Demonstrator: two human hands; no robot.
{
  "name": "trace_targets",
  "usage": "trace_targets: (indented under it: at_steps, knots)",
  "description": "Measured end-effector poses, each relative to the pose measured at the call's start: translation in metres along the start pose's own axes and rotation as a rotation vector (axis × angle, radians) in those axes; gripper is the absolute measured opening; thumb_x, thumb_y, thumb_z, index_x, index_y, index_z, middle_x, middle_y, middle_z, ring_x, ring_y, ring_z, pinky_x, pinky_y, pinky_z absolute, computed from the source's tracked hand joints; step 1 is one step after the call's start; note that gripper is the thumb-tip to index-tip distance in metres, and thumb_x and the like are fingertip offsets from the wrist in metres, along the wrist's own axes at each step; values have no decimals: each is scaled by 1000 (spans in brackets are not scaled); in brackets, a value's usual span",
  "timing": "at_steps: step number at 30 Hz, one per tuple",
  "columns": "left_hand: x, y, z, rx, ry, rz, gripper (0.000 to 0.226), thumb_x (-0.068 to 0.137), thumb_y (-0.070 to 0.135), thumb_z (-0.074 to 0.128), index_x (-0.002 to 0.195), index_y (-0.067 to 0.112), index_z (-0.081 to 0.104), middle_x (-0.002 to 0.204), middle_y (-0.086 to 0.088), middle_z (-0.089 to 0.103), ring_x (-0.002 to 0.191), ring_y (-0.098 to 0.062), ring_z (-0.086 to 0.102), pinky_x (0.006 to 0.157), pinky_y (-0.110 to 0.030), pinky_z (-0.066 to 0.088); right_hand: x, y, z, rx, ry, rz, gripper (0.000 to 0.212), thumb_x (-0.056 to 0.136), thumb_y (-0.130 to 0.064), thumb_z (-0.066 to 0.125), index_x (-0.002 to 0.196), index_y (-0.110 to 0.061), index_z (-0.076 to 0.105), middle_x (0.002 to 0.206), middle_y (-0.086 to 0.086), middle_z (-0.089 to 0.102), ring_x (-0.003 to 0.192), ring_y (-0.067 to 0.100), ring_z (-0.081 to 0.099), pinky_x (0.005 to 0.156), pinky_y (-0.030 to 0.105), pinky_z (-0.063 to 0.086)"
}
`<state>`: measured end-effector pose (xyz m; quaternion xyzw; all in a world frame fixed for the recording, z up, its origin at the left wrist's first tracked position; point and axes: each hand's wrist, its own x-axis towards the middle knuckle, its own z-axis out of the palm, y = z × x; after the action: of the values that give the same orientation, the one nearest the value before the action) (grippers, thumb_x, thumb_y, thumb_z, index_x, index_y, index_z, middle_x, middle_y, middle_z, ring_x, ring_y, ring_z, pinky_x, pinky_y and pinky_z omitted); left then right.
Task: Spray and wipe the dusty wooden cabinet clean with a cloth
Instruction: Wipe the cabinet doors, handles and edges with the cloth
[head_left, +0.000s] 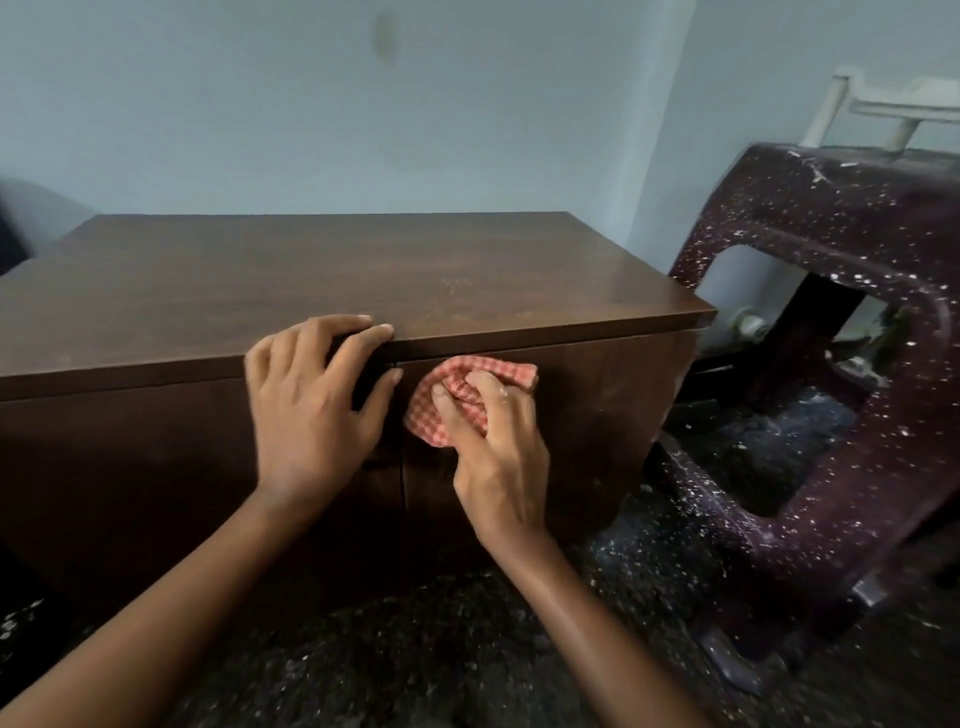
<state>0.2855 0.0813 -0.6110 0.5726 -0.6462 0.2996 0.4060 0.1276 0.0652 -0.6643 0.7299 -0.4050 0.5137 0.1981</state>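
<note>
L hand (311, 410) flat, fingers (337, 325) spread (thumb out sideways); R hand (493, 452) curled round cloth (452, 376), both forearms reaching fwd.

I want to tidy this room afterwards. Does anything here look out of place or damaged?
Yes. The maroon stool right of the cabinet is spattered all over with white specks, perhaps paint. The cabinet top has a pale scuffed patch right of its middle.

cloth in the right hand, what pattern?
Red-and-white check; the cloth shows clearly in the head view, bunched under the right hand.
</note>
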Motion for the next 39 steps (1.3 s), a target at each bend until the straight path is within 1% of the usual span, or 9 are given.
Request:
trace_targets:
  at_steps: [4,8,12,15,18,23,29,35,39]
  knots:
    - [-2,-2,0,8,20,-4,31,86,34,62,112,17,65,112,-5,62,100,-26,51,87,-40,31,12,55,-16,-18,248,462,21,90,-25,58,109,-22,65,107,-10,54,100,7,53,94,32,45]
    - [-3,-2,3,4,40,-3,31,87,34,61,111,16,66,111,-6,63,100,-28,52,86,-40,30,18,131,-19,98,460,889,50,76,16,46,121,-1,61,114,19,56,110,31,54,99,34,43]
    - [-4,-3,7,-12,56,-7,30,89,35,60,111,17,66,111,-6,63,99,-29,54,87,-42,31,11,139,-6,313,538,1375,45,83,16,48,123,-2,60,112,14,52,108,33,57,95,25,45]
    - [-5,-3,9,-7,79,-7,30,88,35,60,110,16,66,111,-6,63,100,-28,52,88,-42,30,8,102,-8,291,510,1163,48,77,21,50,121,4,59,105,10,47,105,33,55,88,12,40]
    - [-5,-4,11,8,75,4,30,87,34,59,110,15,65,111,-7,63,101,-29,52,89,-41,28,31,102,-13,168,493,823,51,71,17,48,119,5,60,105,16,51,102,27,52,97,20,37]
    - [-6,-1,12,20,85,-11,32,84,33,60,110,14,64,110,-8,62,101,-28,48,90,-41,26,37,132,-15,281,609,1236,45,81,16,50,122,1,60,111,22,54,105,36,56,97,35,45]
    - [-7,-4,16,25,74,-11,33,86,37,56,111,15,62,112,-8,61,101,-31,50,91,-43,25,51,117,-22,207,575,815,53,69,20,45,118,5,61,101,14,50,99,25,52,96,27,41]
    - [-7,-1,15,5,69,-26,33,86,36,56,112,15,59,113,-10,59,103,-34,51,91,-47,29,-6,140,10,461,477,1323,45,94,0,40,126,-25,60,119,10,58,110,30,58,99,46,46]
    - [-9,-4,18,-5,37,-37,34,89,39,52,115,18,56,117,-9,59,104,-37,55,90,-54,35,-67,99,34,411,411,1677,44,84,12,46,119,-8,64,111,21,65,90,26,64,85,36,53]
